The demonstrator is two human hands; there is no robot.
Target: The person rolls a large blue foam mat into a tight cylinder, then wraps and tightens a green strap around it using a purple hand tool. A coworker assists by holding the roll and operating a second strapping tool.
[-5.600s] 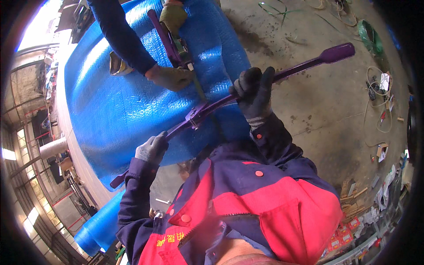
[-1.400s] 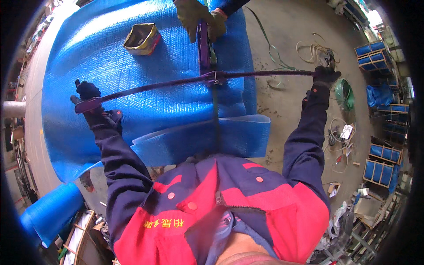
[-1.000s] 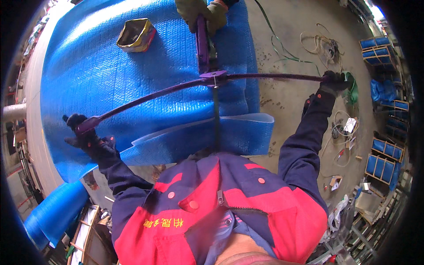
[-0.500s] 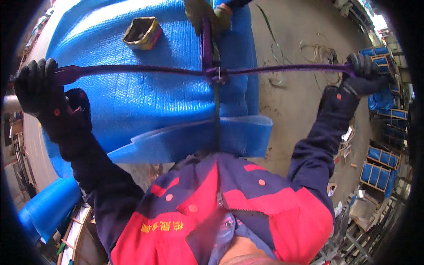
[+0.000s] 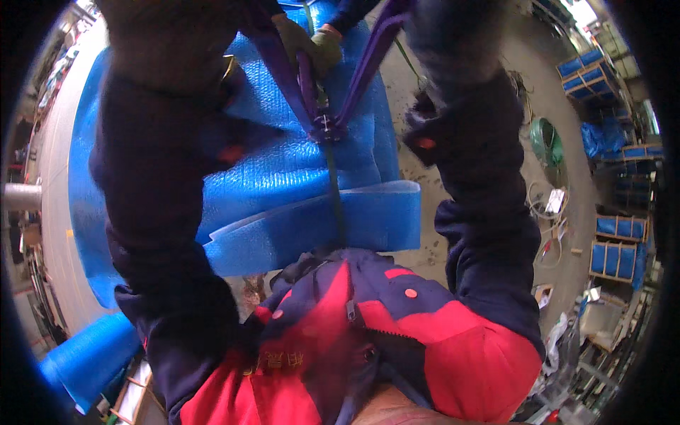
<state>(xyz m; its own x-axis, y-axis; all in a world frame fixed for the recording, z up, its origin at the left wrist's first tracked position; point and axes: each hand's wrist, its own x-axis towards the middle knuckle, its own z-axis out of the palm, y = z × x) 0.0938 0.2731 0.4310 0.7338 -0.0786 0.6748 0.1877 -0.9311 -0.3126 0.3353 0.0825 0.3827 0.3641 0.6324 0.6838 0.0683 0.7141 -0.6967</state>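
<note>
My left hand [image 5: 173, 35] and my right hand [image 5: 460, 39], in dark gloves, are raised at the top edge, large and smeared by motion. They are closed on the ends of the two long purple handles of a strapping crimper [image 5: 327, 129], though the fingers barely show. The handles rise in a V from its jaws, which sit on a green strap [image 5: 334, 180]. Under the strap lies a bundle wrapped in blue bubble sheet [image 5: 255, 177]. A co-worker's gloved hands [image 5: 312, 48] hold another purple-handled tool [image 5: 307, 81] beside the crimper.
A blue roll [image 5: 92, 354] lies at the lower left. On the floor at right are a coil of green strap [image 5: 545, 142] and loose bands. Further right stand wooden crates with blue wrapping [image 5: 613, 260]. A yellow-rimmed tin [image 5: 229, 67] is mostly hidden behind my left arm.
Both my hands have swung up and inward. The crimper's handles, spread nearly straight out to the sides before, now stand in a narrow V.
</note>
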